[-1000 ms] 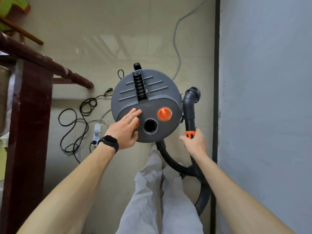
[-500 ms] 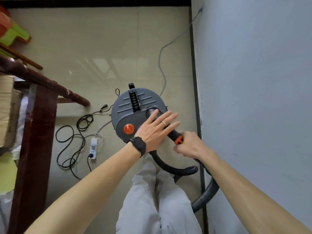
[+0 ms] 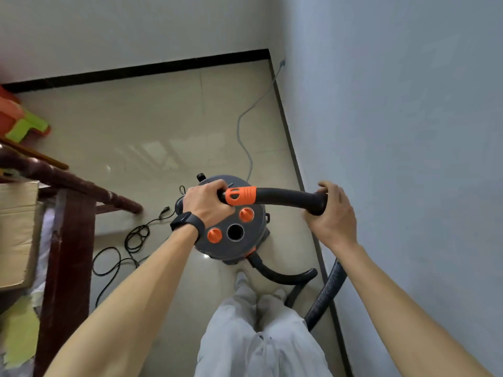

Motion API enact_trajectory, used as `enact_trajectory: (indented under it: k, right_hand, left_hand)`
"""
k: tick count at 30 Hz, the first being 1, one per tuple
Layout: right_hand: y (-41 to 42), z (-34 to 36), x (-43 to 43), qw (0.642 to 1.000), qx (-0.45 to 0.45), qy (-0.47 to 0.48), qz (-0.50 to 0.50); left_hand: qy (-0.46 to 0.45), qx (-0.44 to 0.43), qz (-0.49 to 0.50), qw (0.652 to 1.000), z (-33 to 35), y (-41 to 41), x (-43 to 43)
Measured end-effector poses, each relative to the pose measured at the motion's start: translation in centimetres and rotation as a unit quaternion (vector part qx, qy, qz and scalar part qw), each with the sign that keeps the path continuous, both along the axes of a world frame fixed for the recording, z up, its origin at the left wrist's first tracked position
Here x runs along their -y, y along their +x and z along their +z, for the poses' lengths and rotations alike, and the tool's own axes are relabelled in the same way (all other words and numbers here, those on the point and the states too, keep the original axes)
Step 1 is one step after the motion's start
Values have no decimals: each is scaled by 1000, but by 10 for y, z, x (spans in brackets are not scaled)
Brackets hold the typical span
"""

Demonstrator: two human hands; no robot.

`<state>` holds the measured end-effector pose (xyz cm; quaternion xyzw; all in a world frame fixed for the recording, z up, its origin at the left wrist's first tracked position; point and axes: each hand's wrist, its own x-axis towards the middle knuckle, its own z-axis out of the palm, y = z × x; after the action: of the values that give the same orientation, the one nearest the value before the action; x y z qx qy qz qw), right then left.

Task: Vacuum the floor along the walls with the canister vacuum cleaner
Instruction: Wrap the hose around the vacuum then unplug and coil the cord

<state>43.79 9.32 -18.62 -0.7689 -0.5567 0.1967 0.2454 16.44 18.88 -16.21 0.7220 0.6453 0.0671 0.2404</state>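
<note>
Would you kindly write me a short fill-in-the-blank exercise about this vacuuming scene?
1. The left hand and right hand grip the hose handle, whose collar is ____.
2. The canister vacuum has ____ orange knobs on top.
3. The wall nearest the vacuum is on the person's ____ side.
Missing words: orange, two, right.
</note>
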Motion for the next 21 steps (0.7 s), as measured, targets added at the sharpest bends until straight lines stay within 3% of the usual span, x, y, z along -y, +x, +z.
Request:
enact_trajectory:
  k: [2, 5, 7, 10, 12, 16, 18, 21]
  right_hand:
    - [7, -12, 11, 998, -37, -28, -41]
    - [17, -30, 32, 976, -104, -157, -113]
    - [11, -32, 33, 972, -87, -204, -74]
    - [-3, -6, -4, 984, 17, -174, 44]
    - [-16, 26, -42, 978, 86, -133, 138]
    - [-70, 77, -97, 923, 198, -96, 315]
    - [-100, 86, -111, 907, 220, -72, 352]
    - [-120, 72, -116, 918, 199, -6, 344]
  left_hand:
    - [-32, 10, 45, 998, -1, -23, 4]
    - [-85, 35, 89, 992, 3, -62, 13]
    - [-138, 35, 90, 986, -2, -76, 25]
    - [-200, 31, 120, 972, -15, -90, 42]
    - [-190, 67, 140, 969, -17, -93, 47]
    - [-72, 161, 109, 978, -2, -54, 40]
    - [-16, 178, 120, 976, 3, -36, 32]
    - [18, 184, 183, 966, 3, -40, 21]
